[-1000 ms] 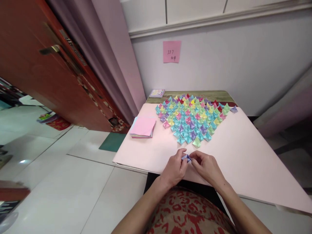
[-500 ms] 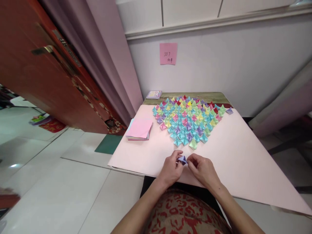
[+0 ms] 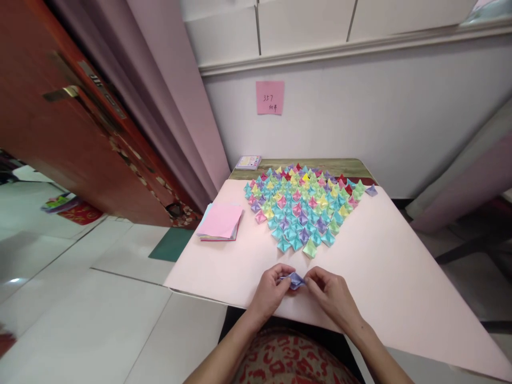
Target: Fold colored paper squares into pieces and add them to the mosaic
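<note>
A small purple-blue folded paper piece (image 3: 296, 281) is held just above the near part of the table, between my two hands. My left hand (image 3: 272, 288) pinches its left side between thumb and fingers. At its right corner, the thumb and fingertips of my right hand (image 3: 330, 293) close on the paper. Beyond them spreads a cluster of folded paper pieces (image 3: 296, 209) in turquoise, green, pink, yellow, purple and red. The nearest of these is a light green one (image 3: 310, 248). One purple piece (image 3: 372, 190) lies apart at the far right.
A stack of square coloured paper (image 3: 219, 221), pink on top, lies on the left of the pink-covered table (image 3: 384, 277). Small printed packs (image 3: 248, 162) sit at the far left corner. A handwritten pink note (image 3: 270, 98) is stuck to the wall. A red door (image 3: 80, 133) stands left.
The view has tilted, so the table sits lower in the picture. The purple-blue paper has turned in my fingers and shows a different face. Both hands still hold it.
</note>
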`<state>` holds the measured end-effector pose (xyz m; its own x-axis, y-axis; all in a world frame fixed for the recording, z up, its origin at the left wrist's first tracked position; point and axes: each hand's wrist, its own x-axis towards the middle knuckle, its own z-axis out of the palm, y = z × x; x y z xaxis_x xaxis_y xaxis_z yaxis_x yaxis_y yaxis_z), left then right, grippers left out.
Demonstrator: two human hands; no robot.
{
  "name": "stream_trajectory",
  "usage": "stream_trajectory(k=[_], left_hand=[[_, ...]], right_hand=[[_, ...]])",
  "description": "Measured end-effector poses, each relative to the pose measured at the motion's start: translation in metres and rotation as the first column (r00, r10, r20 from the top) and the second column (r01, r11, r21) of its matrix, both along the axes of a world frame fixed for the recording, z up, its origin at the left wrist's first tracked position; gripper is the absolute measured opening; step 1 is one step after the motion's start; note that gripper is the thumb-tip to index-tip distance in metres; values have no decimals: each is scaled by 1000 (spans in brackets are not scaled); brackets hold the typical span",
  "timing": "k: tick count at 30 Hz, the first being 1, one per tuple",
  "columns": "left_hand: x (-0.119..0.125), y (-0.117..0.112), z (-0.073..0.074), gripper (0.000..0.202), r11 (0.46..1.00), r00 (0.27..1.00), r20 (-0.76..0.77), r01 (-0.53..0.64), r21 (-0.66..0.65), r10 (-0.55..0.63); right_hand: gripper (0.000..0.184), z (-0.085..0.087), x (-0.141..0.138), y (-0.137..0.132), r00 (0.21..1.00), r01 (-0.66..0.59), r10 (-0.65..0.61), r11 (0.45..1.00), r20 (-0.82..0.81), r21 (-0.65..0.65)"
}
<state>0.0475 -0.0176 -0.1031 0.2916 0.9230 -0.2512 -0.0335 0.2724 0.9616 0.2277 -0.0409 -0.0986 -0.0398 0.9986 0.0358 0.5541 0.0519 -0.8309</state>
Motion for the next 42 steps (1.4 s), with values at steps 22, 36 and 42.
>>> stream_trajectory(k=[22, 36, 42], left_hand=[[-5, -1, -2, 45, 979, 985, -155, -39, 201, 71], [-5, 2, -5, 33, 934, 944, -312, 15, 358, 104], [-4, 1, -1, 31, 944, 951, -291, -4, 330, 106]], right_hand=[[26, -44, 8, 5, 938, -342, 315, 773, 144, 534], [29, -55, -3, 9, 950, -308, 162, 645, 268, 699], [19, -40, -3, 4, 895, -438, 233, 611, 379, 659]])
